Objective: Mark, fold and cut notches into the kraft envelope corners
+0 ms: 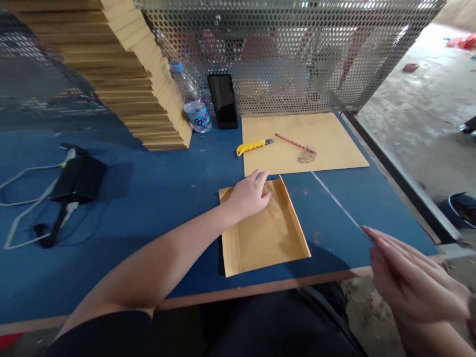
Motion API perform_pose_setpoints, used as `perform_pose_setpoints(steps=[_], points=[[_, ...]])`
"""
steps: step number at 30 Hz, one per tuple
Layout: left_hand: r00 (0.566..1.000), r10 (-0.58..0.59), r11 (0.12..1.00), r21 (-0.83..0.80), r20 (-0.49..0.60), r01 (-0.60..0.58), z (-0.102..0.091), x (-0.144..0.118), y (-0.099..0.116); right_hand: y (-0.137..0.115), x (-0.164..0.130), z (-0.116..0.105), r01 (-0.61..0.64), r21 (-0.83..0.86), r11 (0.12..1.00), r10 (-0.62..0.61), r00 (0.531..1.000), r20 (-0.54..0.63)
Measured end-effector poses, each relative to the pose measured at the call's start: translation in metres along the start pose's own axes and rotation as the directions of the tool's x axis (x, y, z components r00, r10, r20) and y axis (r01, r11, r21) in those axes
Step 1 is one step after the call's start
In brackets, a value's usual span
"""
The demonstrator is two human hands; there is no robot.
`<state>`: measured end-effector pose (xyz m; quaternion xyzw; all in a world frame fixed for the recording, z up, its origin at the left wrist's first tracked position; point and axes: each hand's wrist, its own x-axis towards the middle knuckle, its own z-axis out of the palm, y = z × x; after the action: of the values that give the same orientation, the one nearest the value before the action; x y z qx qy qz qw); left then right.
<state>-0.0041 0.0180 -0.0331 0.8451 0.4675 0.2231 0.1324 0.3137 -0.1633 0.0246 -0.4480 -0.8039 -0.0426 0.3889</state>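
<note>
A small brown paper envelope (264,233) lies flat near the front edge of the blue table (148,198). My left hand (250,194) presses down on its far edge, fingers curled over the fold. Off the table's front right corner, my right hand (405,277) pinches the end of a thin, pale strip (336,200) that stretches diagonally up toward the envelope's far right corner.
A large brown sheet (334,144) lies behind, bearing a yellow utility knife (253,146), a red pencil (293,143) and a small protractor (307,156). A tall envelope stack (141,89), water bottle (193,106) and phone (223,101) stand before a perforated metal screen (297,49). A black device with cables (76,181) sits left.
</note>
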Motion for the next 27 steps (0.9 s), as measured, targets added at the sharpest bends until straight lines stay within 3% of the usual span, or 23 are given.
perform_pose_setpoints(steps=[1,2,5,8,13,19,27], points=[[1.000,0.020,1.000,0.019,0.005,-0.020,0.000,-0.001,0.001,0.004,0.004,0.011,-0.019,-0.051,0.999,0.015,0.996,-0.091],[0.999,0.043,0.998,0.036,0.012,-0.043,0.000,-0.002,0.003,0.006,0.007,0.023,-0.038,-0.060,0.997,0.033,0.996,-0.085],[0.994,0.104,0.991,0.076,0.035,-0.106,0.001,-0.005,0.005,0.004,0.012,0.053,-0.024,-0.029,0.999,0.025,0.998,0.053],[0.987,0.150,0.984,0.094,0.052,-0.154,0.000,-0.005,0.006,-0.003,0.010,0.068,-0.002,0.022,1.000,-0.001,0.985,0.171],[0.969,0.233,0.966,0.094,0.079,-0.240,0.000,-0.003,0.004,-0.010,0.006,0.080,0.023,0.126,0.992,-0.060,0.954,0.293],[0.938,0.313,0.938,0.102,0.150,-0.330,0.000,-0.002,0.008,-0.013,0.012,0.088,0.073,0.160,0.984,-0.122,0.940,0.319],[0.926,0.323,0.934,0.091,0.196,-0.345,-0.007,0.000,0.011,-0.022,0.017,0.091,0.176,0.112,0.978,-0.205,0.913,0.351]])
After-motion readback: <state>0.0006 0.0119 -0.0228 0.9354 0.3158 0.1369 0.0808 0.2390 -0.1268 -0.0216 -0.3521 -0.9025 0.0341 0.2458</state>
